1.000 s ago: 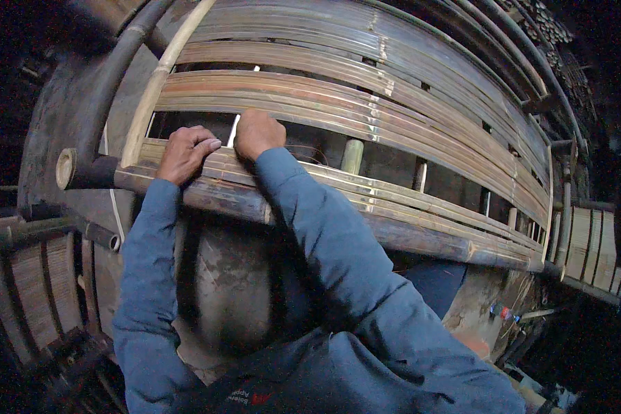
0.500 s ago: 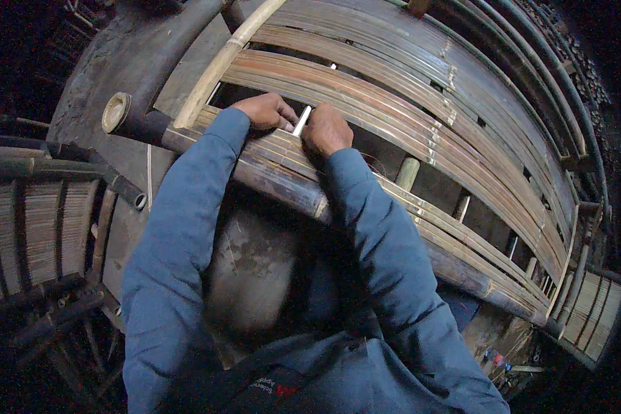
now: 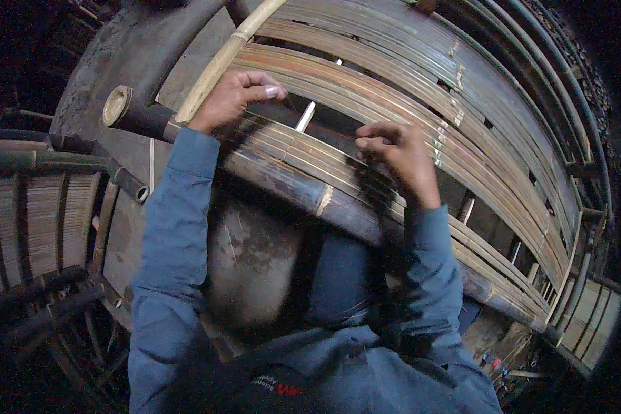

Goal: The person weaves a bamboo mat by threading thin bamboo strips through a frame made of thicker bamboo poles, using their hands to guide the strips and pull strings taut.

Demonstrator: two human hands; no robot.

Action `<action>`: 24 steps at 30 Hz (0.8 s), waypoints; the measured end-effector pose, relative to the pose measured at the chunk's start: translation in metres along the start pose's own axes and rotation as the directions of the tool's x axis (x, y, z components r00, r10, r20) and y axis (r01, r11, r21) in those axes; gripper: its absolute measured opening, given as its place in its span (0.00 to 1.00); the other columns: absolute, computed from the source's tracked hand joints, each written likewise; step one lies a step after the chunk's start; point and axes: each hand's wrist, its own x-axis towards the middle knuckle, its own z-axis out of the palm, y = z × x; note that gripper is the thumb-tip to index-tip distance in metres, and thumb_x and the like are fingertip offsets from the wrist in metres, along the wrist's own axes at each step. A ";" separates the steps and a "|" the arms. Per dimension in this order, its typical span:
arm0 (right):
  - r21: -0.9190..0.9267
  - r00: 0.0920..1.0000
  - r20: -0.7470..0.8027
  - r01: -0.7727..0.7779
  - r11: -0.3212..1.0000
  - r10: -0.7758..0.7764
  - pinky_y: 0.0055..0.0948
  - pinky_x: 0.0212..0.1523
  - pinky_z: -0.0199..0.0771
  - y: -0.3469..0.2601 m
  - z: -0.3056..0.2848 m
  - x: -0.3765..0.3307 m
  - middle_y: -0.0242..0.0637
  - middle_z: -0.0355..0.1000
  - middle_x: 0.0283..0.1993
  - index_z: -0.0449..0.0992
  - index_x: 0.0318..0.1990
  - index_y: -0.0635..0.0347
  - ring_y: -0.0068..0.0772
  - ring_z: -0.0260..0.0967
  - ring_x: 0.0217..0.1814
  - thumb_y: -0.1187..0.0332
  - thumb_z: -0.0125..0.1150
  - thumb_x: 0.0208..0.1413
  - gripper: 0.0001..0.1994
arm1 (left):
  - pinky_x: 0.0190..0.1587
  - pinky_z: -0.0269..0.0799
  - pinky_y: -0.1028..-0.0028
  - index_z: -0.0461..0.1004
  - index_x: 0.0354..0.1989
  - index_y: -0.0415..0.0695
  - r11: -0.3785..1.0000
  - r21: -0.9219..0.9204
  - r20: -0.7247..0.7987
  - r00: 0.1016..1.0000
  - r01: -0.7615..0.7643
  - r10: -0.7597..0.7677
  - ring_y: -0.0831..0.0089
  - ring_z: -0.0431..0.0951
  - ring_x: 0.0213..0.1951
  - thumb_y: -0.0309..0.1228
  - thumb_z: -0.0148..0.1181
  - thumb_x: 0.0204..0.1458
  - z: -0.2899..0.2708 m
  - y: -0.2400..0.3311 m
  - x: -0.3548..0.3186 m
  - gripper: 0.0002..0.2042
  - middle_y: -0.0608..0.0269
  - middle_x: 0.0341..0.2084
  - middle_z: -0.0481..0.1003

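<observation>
My left hand (image 3: 238,98) is above the left end of the bamboo slats, thumb and finger pinched together. A thin, faint string (image 3: 293,105) runs from its fingertips toward a pale crosspiece (image 3: 306,116) in the gap between slats. To the right, over the same gap, my right hand (image 3: 401,155) is also closed in a pinch; the strand at its fingertips is barely visible. Below both hands lies the front band of bamboo slats (image 3: 283,146), resting along a thick dark bamboo pole (image 3: 276,178).
More slats (image 3: 366,76) spread across the bench frame beyond the gap. A pale bamboo pole (image 3: 217,58) edges them at left, near an open-ended bamboo post (image 3: 119,105). Another slatted bamboo piece (image 3: 41,221) stands at far left. Small coloured items (image 3: 493,362) lie at lower right.
My hands were close together at the pale crosspiece. They have drawn apart, the left going up and left, the right moving right, leaving the crosspiece uncovered.
</observation>
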 end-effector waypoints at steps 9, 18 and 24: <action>0.993 0.994 0.108 -0.109 0.036 0.010 0.31 0.44 0.84 0.019 0.030 -0.015 0.52 0.73 0.58 0.59 0.69 0.62 0.33 0.77 0.44 0.74 0.51 0.63 0.27 | 0.48 0.73 0.75 0.82 0.41 0.39 0.996 -0.018 0.201 0.975 -0.089 0.091 0.78 0.78 0.40 0.33 0.63 0.60 0.026 0.022 0.004 0.10 0.65 0.36 0.81; 0.340 0.988 0.018 0.141 0.930 -0.156 0.27 0.26 0.76 -0.009 0.043 -0.007 0.48 0.79 0.50 0.64 0.67 0.61 0.28 0.78 0.33 0.75 0.69 0.52 0.33 | 0.43 0.75 0.72 0.83 0.38 0.35 0.971 0.187 0.311 0.947 -0.148 0.084 0.77 0.79 0.36 0.31 0.66 0.55 0.046 0.063 0.005 0.10 0.61 0.30 0.83; -0.145 0.986 -0.164 0.009 0.989 -0.033 0.37 0.38 0.78 -0.010 -0.041 -0.096 0.39 0.76 0.29 0.79 0.43 0.65 0.29 0.76 0.28 0.66 0.67 0.58 0.12 | 0.45 0.76 0.69 0.81 0.44 0.35 0.814 0.506 -0.043 0.934 -0.286 0.355 0.69 0.81 0.39 0.34 0.68 0.54 0.021 0.012 0.006 0.15 0.55 0.35 0.82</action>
